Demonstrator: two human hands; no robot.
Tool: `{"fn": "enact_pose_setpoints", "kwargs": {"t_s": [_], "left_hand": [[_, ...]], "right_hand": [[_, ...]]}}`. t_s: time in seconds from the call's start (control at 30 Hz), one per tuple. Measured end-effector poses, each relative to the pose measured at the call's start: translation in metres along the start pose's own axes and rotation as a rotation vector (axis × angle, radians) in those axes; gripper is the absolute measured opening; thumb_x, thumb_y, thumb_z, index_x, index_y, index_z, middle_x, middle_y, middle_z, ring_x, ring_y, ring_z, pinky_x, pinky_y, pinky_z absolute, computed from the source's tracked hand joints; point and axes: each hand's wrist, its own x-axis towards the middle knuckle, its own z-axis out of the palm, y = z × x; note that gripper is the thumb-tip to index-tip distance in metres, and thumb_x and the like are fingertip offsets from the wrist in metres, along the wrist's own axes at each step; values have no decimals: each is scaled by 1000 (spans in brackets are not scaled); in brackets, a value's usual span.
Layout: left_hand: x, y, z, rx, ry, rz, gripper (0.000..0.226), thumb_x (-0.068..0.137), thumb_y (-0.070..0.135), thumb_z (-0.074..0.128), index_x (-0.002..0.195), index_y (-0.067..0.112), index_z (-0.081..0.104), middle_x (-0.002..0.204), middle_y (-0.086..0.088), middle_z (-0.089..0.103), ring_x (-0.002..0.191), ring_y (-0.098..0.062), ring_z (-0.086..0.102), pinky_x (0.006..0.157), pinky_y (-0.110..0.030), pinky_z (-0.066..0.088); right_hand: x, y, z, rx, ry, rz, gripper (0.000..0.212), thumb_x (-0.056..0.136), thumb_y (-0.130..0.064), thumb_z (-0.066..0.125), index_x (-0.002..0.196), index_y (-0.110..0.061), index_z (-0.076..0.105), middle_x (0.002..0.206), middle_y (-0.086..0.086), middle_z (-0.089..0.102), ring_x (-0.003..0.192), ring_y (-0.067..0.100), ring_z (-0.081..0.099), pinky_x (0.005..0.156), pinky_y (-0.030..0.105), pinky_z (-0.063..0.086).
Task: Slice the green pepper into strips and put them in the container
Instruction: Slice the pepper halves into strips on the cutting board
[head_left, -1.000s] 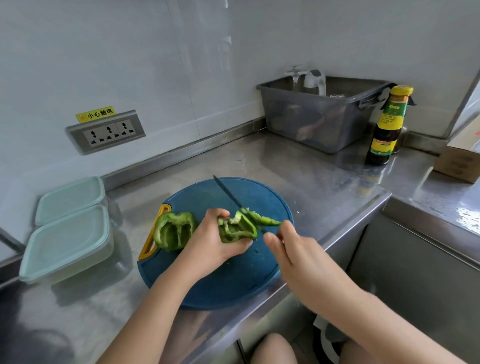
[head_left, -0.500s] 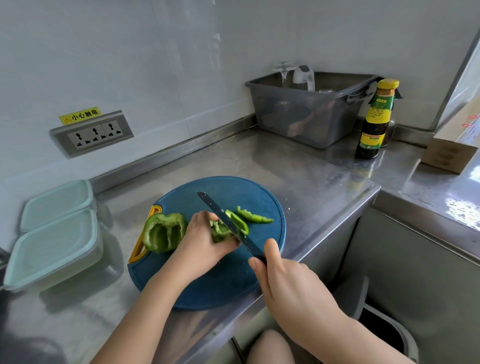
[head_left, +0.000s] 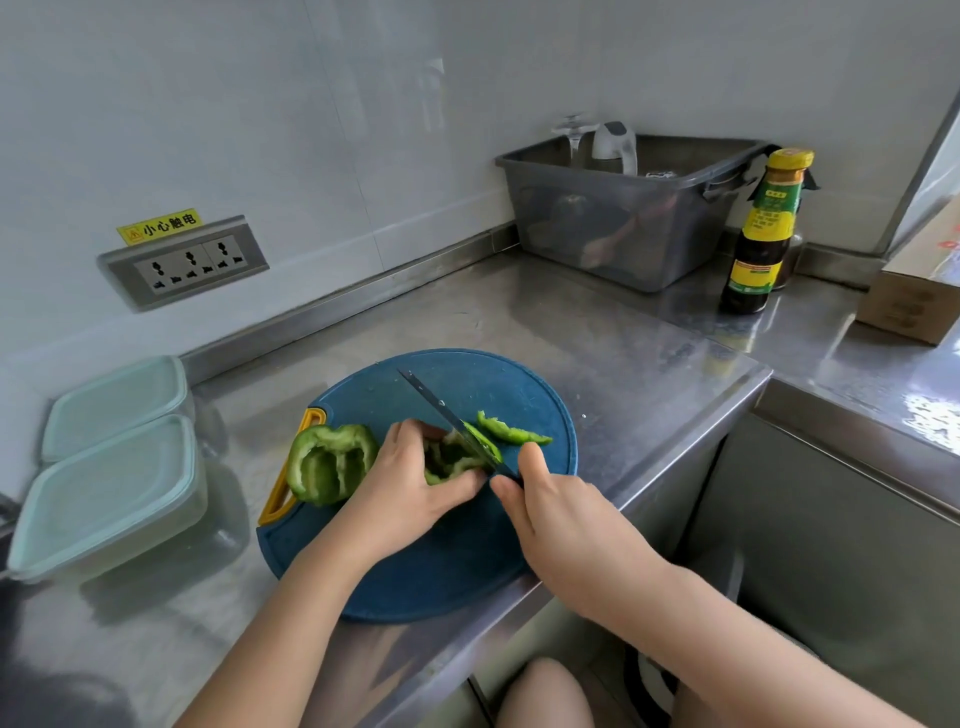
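Writing: a yellow sticker (head_left: 160, 226) on the white wall read 小心触电, with a small warning triangle at its left end. It sat just above a grey socket panel (head_left: 182, 262) with three outlets.
Bottle: a dark bottle (head_left: 763, 234) with a yellow cap and a green-and-yellow label stood beside the tub. Its print was too small to read.
Box: a brown cardboard box (head_left: 914, 296) at the right edge bore red marks that could not be made out.
Worktop: the worktop (head_left: 597, 353) was shiny brushed steel with a raised steel lip along the wall.
Board: a round, dark-blue plastic cutting board (head_left: 467, 571) with a yellow handle loop on its left lay at the worktop's front edge.
Left hand: the left hand (head_left: 415, 488) curled its fingers over a pepper piece (head_left: 452, 460) and held it down near the board's middle.
Right hand: the right hand (head_left: 561, 514) gripped the knife (head_left: 441, 410), its handle mostly hidden in the fist.
Knife: its thin dark blade pointed away toward the wall, its edge on the pepper piece just beside the left fingertips.
Strips: curved green strips (head_left: 511, 431) lay on the board just right of the blade.
Pepper half: a glossy pepper half (head_left: 327, 462), hollow side up with pale ribs, lay on the board's left, next to the left hand.
Containers: two translucent, round-cornered containers (head_left: 111, 499) with pale mint lids on sat side by side at the far left, apart from the board.
Tub: a grey see-through plastic tub (head_left: 623, 208) stood in the corner, with an upturned stemmed glass (head_left: 574, 132) inside.
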Motion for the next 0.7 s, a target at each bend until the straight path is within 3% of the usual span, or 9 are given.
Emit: {"fn": "enact_pose_setpoints", "kwargs": {"t_s": [0.27, 0.43, 0.6, 0.7], "left_hand": [[-2, 3, 1, -6, 35, -33, 50, 81, 46, 66, 116, 18, 44, 116, 3, 44, 101, -8, 46, 81, -20, 33], [-2, 1, -1, -17, -30, -24, 49, 82, 45, 65, 117, 21, 42, 118, 3, 42, 105, -8, 45, 84, -20, 33], [-2, 2, -1, -24, -40, -22, 49, 82, 45, 65, 118, 22, 41, 118, 4, 40, 104, -9, 45, 78, -18, 33], [-1, 3, 0, -10, -32, -5, 48, 82, 44, 65, 118, 22, 41, 117, 5, 39, 102, -8, 45, 70, -11, 33]], "right_hand": [[16, 13, -17, 279, -109, -27, 32, 100, -41, 29, 87, -12, 34, 62, 0, 42, 52, 16, 36, 51, 29, 30], [10, 23, -19, 453, -157, 54, 35, 99, -44, 30, 76, -18, 29, 65, 4, 37, 56, 18, 35, 54, 33, 32], [20, 21, -20, 453, -203, 53, 35, 100, -42, 29, 74, -19, 27, 61, 0, 34, 51, 16, 31, 51, 31, 30], [29, 18, -20, 439, -245, 82, 35, 101, -42, 28, 74, -20, 27, 60, -2, 33, 47, 11, 30, 43, 21, 29]]}}
